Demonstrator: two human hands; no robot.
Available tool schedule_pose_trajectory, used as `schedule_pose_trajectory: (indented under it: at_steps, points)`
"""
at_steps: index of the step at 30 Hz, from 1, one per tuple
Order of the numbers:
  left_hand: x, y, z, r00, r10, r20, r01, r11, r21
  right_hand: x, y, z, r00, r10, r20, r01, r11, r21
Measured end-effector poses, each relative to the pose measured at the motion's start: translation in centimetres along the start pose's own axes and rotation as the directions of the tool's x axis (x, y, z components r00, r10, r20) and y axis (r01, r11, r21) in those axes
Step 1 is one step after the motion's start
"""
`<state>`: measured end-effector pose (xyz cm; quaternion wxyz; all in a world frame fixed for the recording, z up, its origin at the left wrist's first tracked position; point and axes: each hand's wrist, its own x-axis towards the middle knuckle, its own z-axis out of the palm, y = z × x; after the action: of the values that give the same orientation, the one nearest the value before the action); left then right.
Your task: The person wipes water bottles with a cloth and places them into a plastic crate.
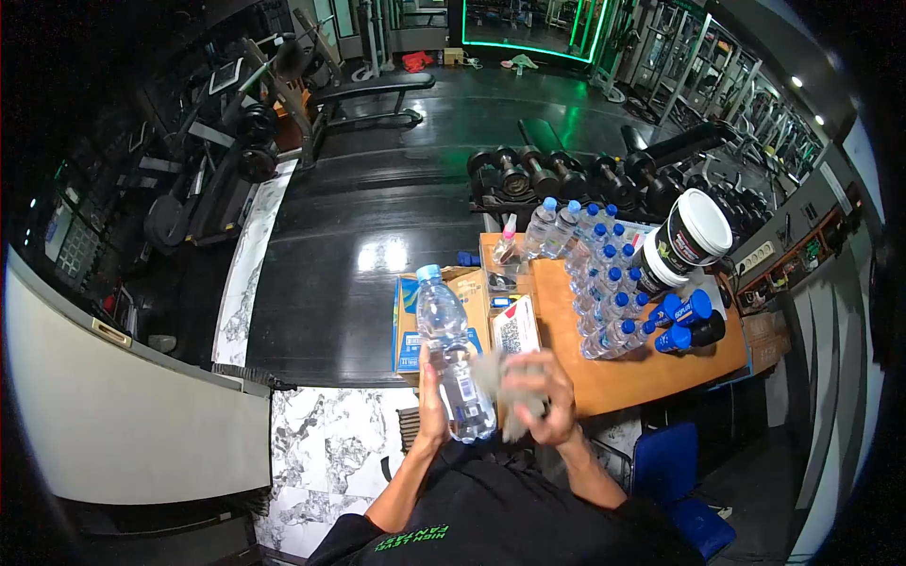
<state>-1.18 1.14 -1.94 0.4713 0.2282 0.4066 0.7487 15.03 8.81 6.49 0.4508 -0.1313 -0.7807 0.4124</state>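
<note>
A large clear plastic bottle with a light blue cap (449,349) is tilted slightly in front of my body. My left hand (431,401) is closed around its left side, with the cap end pointing away from me. To the right of the bottle, my right hand (547,396) has its fingers curled on a grey cloth (519,382), which is blurred and close to the bottle's side. Behind the hands lies an open cardboard box (406,330). Several clear bottles with blue caps (604,283) stand in rows on the wooden table (557,368).
White-lidded tubs (700,226) and blue containers (672,338) stand on the table's right side. A white card with a printed code (514,325) is near the table's left edge. A blue chair (665,462) is at lower right, and dumbbells (538,174) lie beyond.
</note>
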Motion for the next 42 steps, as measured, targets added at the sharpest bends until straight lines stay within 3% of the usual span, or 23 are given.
schedule_pose_trajectory:
  at_steps: [2,3,5,7,8,10,13,14,16,18,20,22,24,26,28,30,31,32,34,37,38,40,42]
  points:
    - [-0.1,-1.1,0.3,0.998,0.067,0.001,-0.066,0.984,0.165,2.0,-0.5,2.1,0.993,0.118,-0.013,-0.116,0.945,-0.305]
    - [-0.5,-0.2,1.7,0.998,0.052,-0.039,-0.046,0.988,0.147,2.0,-1.0,2.9,0.993,0.117,-0.015,-0.116,0.945,-0.306]
    - [0.0,-0.3,0.8,0.999,0.007,-0.046,-0.002,0.994,0.108,1.5,-2.1,4.1,0.963,0.228,0.142,-0.089,0.771,-0.631]
    - [0.9,-0.6,-0.6,0.999,-0.024,-0.046,0.028,0.995,0.098,-0.3,-2.3,4.3,0.963,0.19,0.193,-0.032,0.787,-0.616]
    - [0.6,-0.7,-0.9,0.993,-0.108,-0.053,0.106,0.994,-0.04,-1.3,-2.4,4.2,0.957,0.157,0.244,0.021,0.801,-0.598]
    - [1.2,-1.3,-2.4,0.992,-0.117,-0.055,0.116,0.993,-0.026,-2.6,-2.5,3.3,0.946,0.157,0.284,0.041,0.81,-0.585]
    - [1.5,-1.3,-2.9,0.999,-0.035,-0.041,0.039,0.993,0.108,-2.7,-2.3,0.9,0.872,0.095,0.479,0.012,0.976,-0.216]
    - [1.2,-1.1,-2.6,0.998,-0.038,-0.043,0.042,0.993,0.108,-2.3,-2.0,0.4,0.872,0.098,0.48,0.009,0.976,-0.216]
    - [0.2,-0.1,-0.4,0.982,-0.185,-0.031,0.179,0.974,-0.137,-1.4,-1.5,-0.1,0.988,-0.001,0.157,0.016,0.995,-0.098]
    - [-0.3,0.1,1.2,0.981,-0.193,-0.007,0.188,0.961,-0.202,0.1,-1.2,0.9,0.989,0.084,-0.122,-0.113,0.959,-0.261]
    - [-0.6,0.2,2.9,0.985,-0.15,-0.086,0.136,0.979,-0.154,1.7,-1.2,2.5,0.991,0.086,-0.099,-0.117,0.915,-0.387]
    - [-0.6,-0.8,2.1,0.984,-0.158,-0.081,0.145,0.977,-0.154,1.8,-1.6,4.1,0.971,0.234,0.056,-0.135,0.723,-0.678]
    - [-0.4,-0.4,1.2,0.96,-0.277,-0.038,0.261,0.935,-0.24,0.0,-1.7,4.4,0.957,0.274,0.095,-0.135,0.712,-0.689]
    - [-0.2,-0.1,0.3,0.972,-0.236,-0.022,0.229,0.958,-0.173,-1.9,-1.7,4.1,0.95,0.207,0.233,-0.024,0.795,-0.607]
    - [-0.1,-0.8,-1.1,0.96,-0.281,0.016,0.276,0.929,-0.245,-2.8,-1.7,3.2,0.944,0.189,0.27,0.004,0.813,-0.582]
    - [0.1,-1.6,-1.9,0.961,-0.265,-0.081,0.246,0.95,-0.194,-3.6,-0.9,1.7,0.916,0.091,0.391,0.059,0.932,-0.357]
    - [0.0,-0.8,-1.5,0.972,-0.229,-0.054,0.219,0.965,-0.147,-3.3,-0.2,0.8,0.922,0.018,0.388,0.077,0.971,-0.226]
    - [0.1,0.0,-1.0,0.981,-0.193,-0.026,0.189,0.977,-0.101,-3.1,0.4,0.1,0.922,0.016,0.387,0.077,0.971,-0.225]
    - [0.0,0.4,-0.4,0.987,-0.159,0.003,0.159,0.986,-0.057,-2.3,0.7,-1.0,0.975,-0.044,0.218,0.049,0.999,-0.015]
    - [-0.4,0.1,1.6,0.969,-0.221,0.114,0.231,0.969,-0.089,-0.2,-0.3,0.6,0.979,0.042,-0.2,-0.085,0.974,-0.209]
    - [-0.4,-1.0,1.5,0.967,-0.227,0.114,0.235,0.97,-0.059,0.5,-0.7,1.6,0.979,0.042,-0.201,-0.084,0.974,-0.209]
    - [-0.5,-0.9,2.7,0.975,-0.19,0.111,0.184,0.981,0.068,1.4,-1.9,2.9,0.99,0.137,0.023,-0.08,0.698,-0.712]
    - [-0.2,-2.4,1.9,0.975,-0.159,0.154,0.159,0.987,0.01,-0.8,-2.2,3.4,0.98,0.188,0.064,-0.071,0.635,-0.769]
